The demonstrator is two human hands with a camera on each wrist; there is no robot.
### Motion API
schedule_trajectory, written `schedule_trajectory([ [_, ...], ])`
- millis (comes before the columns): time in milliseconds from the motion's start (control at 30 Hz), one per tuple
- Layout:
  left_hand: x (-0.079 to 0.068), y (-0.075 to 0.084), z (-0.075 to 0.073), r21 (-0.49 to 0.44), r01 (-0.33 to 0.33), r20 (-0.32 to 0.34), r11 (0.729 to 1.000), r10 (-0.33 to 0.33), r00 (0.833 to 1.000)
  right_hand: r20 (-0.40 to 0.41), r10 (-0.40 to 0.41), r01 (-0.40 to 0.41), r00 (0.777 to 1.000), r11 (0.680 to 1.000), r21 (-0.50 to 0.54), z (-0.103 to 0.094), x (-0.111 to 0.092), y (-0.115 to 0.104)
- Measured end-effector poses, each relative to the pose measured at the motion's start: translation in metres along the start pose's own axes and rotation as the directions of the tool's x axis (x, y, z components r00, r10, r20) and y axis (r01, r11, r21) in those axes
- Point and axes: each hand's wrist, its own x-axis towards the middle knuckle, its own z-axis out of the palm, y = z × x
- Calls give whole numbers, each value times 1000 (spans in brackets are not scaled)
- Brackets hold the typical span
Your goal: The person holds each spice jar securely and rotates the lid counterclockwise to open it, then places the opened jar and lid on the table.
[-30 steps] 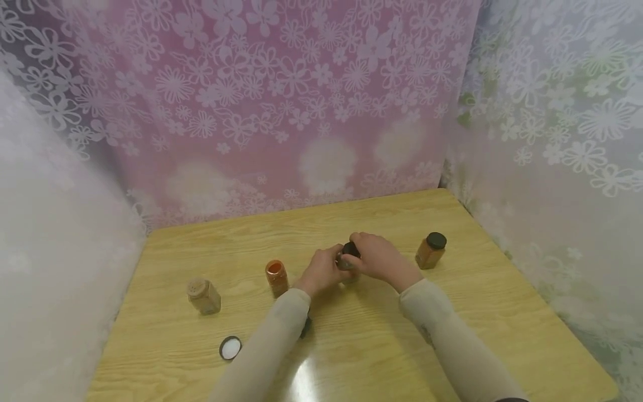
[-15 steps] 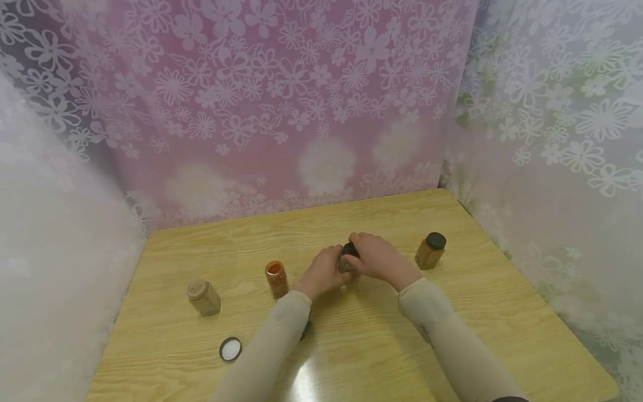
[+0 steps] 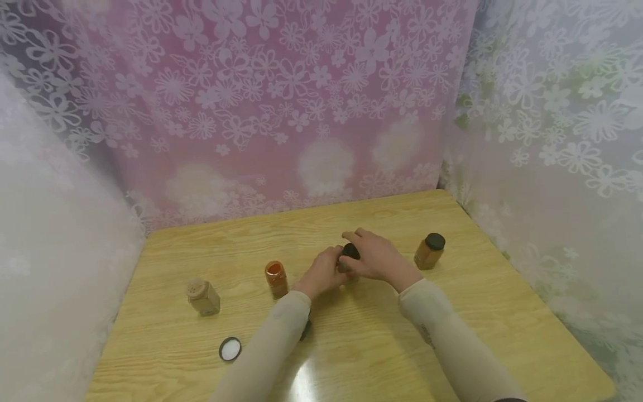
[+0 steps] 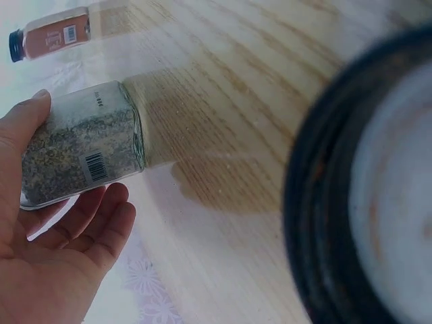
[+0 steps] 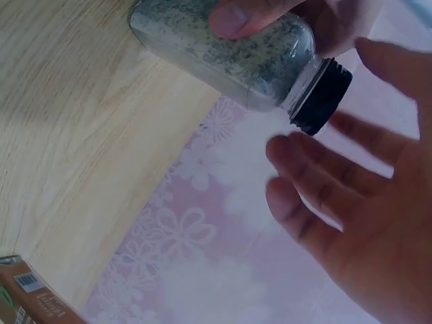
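The herb jar, just below and right of centre in the head view, is gripped by the left hand. The right hand is spread around the black cap without gripping it; whether a fingertip touches cannot be told. If the left hold is slack during a twist, the jar could turn or tip; a half-seated cap could then spill herbs onto the desk.
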Motion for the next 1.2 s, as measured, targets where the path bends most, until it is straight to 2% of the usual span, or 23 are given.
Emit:
schedule_trajectory([
  [133,-1,1,1,-17,0,-2,1000,0,1000,-38,75,-77,996,995,-57,1,3,-1],
  [267,-2,2,1,-27,18,-4,999,-19,1000,-43,92,-95,995,993,-74,0,4,-1],
  [567,1,2,-1,1,20,-4,1000,-20,1000,-34,17,-18,999,1000,-24,1,4,2],
  [733,0,2,-2,36,24,-13,999,-24,1000,10,-5,5,1000,1000,24,0,4,1],
  [867,0,3,-1,38,21,-7,999,-21,1000,14,-6,6,1000,1000,0,0,4,0],
  [1067,1,5,-1,20,49,13,999,-50,999,-23,81,-83,996,989,-121,1,5,-2],
  [1200,2,3,0,6,57,10,998,-57,998,-24,132,-134,991,980,-149,1,6,-2],
])
